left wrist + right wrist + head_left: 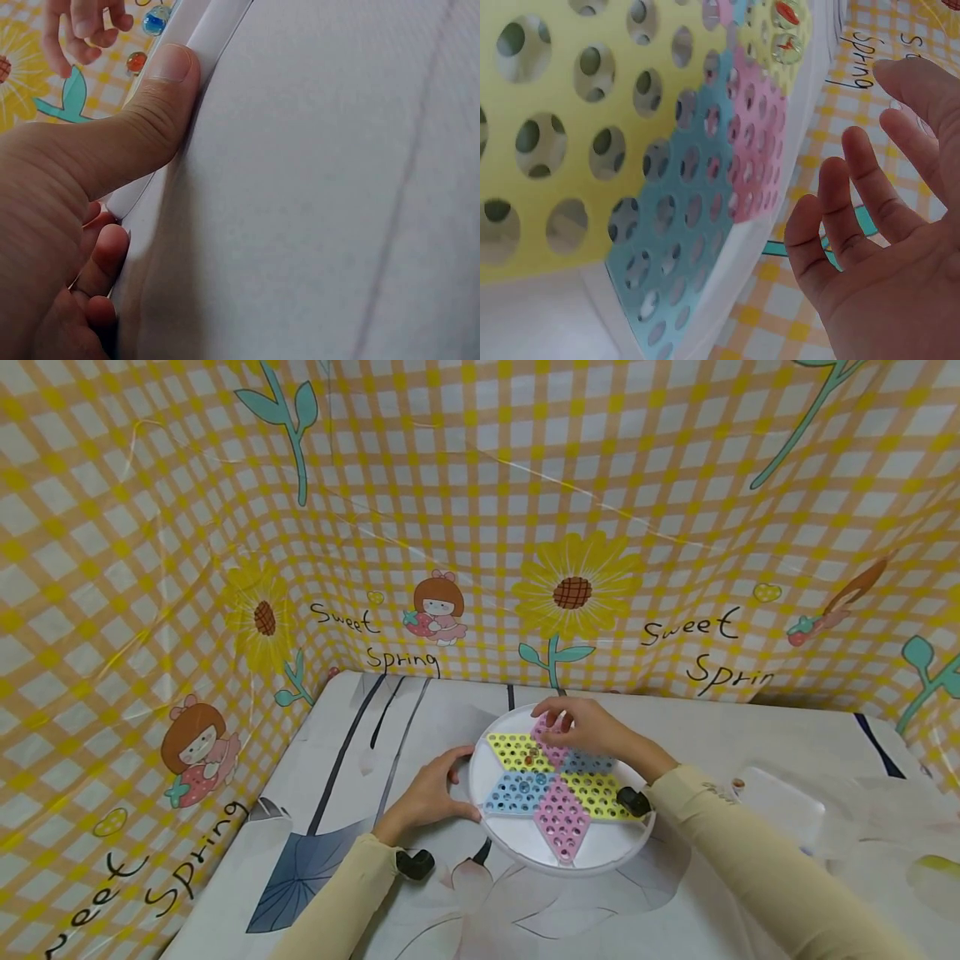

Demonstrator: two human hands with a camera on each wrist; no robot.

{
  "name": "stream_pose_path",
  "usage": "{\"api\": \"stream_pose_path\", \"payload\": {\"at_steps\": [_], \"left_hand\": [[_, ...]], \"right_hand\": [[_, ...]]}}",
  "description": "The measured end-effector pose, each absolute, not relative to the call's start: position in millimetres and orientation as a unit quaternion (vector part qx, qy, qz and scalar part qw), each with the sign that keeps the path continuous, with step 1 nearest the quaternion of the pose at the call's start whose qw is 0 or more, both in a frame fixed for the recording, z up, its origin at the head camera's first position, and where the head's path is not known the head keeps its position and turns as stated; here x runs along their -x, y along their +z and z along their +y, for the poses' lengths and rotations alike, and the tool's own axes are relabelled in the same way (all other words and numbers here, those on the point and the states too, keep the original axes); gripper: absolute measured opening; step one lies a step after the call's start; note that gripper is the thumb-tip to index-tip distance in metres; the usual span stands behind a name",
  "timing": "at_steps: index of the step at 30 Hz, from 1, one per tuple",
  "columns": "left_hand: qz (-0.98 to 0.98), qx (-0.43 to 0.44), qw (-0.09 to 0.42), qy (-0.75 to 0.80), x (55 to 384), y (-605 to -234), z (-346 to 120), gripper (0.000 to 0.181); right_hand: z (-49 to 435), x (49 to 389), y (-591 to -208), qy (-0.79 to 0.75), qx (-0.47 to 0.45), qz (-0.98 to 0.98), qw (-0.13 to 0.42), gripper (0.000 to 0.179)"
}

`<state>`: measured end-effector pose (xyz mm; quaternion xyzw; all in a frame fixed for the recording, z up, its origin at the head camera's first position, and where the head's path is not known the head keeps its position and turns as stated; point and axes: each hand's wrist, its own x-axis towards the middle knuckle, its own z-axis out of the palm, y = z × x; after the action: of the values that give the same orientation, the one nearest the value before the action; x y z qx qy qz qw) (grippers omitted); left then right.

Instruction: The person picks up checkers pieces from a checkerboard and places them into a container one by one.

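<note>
A round white Chinese checkers board (517,837) with a star of pink, yellow and blue hole-filled sections lies on the table. My left hand (435,789) grips its left rim; in the left wrist view the thumb (161,97) presses along the edge and the other fingers sit lower down, partly hidden. Above the board's far pink section hovers my right hand (588,727), its fingers loosely bent and apart, with nothing between them in the right wrist view. Orange-red marbles (787,49) rest in the far-left yellow section, and blue marbles (542,778) in the left blue one.
To the right stands a clear plastic tray (783,802) with a small item at its left end. Checked cloth (480,510) hangs behind and to the left of the table. Black wrist cameras (416,864) are worn at both wrists.
</note>
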<state>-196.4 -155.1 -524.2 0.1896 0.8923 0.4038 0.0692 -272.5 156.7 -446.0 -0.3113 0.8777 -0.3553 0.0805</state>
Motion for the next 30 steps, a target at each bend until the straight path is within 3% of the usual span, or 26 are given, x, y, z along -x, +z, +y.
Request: {"api": "stream_pose_path", "payload": {"at_steps": [6,17,30], "left_hand": [[0.892,-0.193,0.07,0.402,197,-523,-155,0.104],[0.893,-0.193,0.069,0.401,195,-524,-155,0.104],[0.895,-0.177,0.076,0.403,196,-523,-154,0.105]], "right_hand": [[151,273,-454,-0.337,0.314,0.88,0.115,0.039],[148,272,-468,-0.327,0.318,0.879,0.141,0.028],[145,271,-474,-0.315,0.322,0.883,0.134,0.02]]}}
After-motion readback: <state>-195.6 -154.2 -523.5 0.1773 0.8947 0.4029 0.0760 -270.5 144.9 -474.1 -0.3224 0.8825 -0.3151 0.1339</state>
